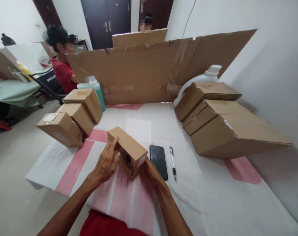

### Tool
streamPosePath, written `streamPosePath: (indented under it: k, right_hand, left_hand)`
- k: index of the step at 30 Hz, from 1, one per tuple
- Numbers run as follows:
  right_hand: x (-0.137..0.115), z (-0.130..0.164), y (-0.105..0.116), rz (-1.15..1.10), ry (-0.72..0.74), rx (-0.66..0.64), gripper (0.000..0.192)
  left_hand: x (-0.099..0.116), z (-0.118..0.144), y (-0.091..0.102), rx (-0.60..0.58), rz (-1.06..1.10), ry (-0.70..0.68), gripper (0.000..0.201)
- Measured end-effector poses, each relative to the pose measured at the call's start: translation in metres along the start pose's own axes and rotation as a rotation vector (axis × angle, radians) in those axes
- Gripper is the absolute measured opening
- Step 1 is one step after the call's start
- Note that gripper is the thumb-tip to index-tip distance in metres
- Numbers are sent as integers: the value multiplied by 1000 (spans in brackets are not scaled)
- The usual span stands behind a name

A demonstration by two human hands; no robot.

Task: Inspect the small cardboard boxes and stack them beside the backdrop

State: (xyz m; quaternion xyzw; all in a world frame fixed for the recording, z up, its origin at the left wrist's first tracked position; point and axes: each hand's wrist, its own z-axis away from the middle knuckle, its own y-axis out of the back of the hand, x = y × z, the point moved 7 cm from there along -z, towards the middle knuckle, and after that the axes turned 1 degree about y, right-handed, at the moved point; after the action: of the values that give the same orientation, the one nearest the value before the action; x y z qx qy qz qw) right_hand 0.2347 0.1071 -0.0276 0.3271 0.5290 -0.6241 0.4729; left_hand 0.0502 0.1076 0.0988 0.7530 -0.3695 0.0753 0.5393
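A small cardboard box (127, 152) is held at the centre of the table (208, 196), low in the view, tilted with one corner toward the viewer. The left hand (106, 163) is closed against the box's left face, fingers laid up along that side, thumb near the front edge. The right hand (151, 171) is pressed against the box's lower right end; its fingers are mostly hidden behind the box, so the grip is seen only in part. A dark round patch is seen on the box's near face.

Just beside the box, at 3 o'clock, a black phone (158, 161) lies flat, screen dark. A pen (173, 161) lies just past it, parallel, not touching.

At 10 o'clock from the box, three closed cartons (71, 119) are stacked in a stepped row at the table's left edge. Behind them a green bottle (97, 90) with a white cap stands upright.

At 2 o'clock, three larger cartons (220, 123) lean in a row against one another. A white jug (203, 78) is partly hidden behind them.

At 12 o'clock, a wide cardboard screen (144, 70) stands across the far table edge. A person in a red shirt (63, 73) is seated beyond it at 11 o'clock. A second person is seen only by the top of the head, above the screen.
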Motion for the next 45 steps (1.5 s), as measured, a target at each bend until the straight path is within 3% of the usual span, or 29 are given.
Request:
streamPosePath:
  k: [4,8,11,16,20,24,27,30,32,34,40,45]
  right_hand:
    - [4,22,-9,-297,-83,-157,69]
    - [-14,29,-15,-313,75,-124,63]
    - [-25,19,-15,-210,157,46,85]
    - [-38,-2,4,24,205,335,61]
    - [-42,-15,16,286,247,329,59]
    - [-29,-21,20,533,140,259,66]
    - [-24,-17,17,631,157,247,60]
    - [-21,-11,13,668,231,245,54]
    - [-18,-7,14,669,235,253,54]
    - [-17,-3,18,673,225,262,55]
    - [-23,8,48,675,185,281,58]
    - [-32,14,70,687,191,315,57]
  left_hand:
    - [-25,-17,7,101,-54,5,43]
    - [-40,-31,23,253,-204,34,34]
    - [-51,-44,28,203,-168,86,31]
    - [-54,-43,34,113,-162,139,30]
    - [-46,-9,14,-23,-144,164,28]
    - [-50,38,-16,-207,-32,303,31]
    - [-64,60,-25,-192,116,470,33]
    - [-76,64,-28,-69,288,522,58]
    - [-78,60,-41,-96,435,511,79]
    - [-77,57,-56,-161,536,504,87]
    - [-59,51,-86,-151,572,466,95]
    - [-41,43,-96,-118,592,436,89]
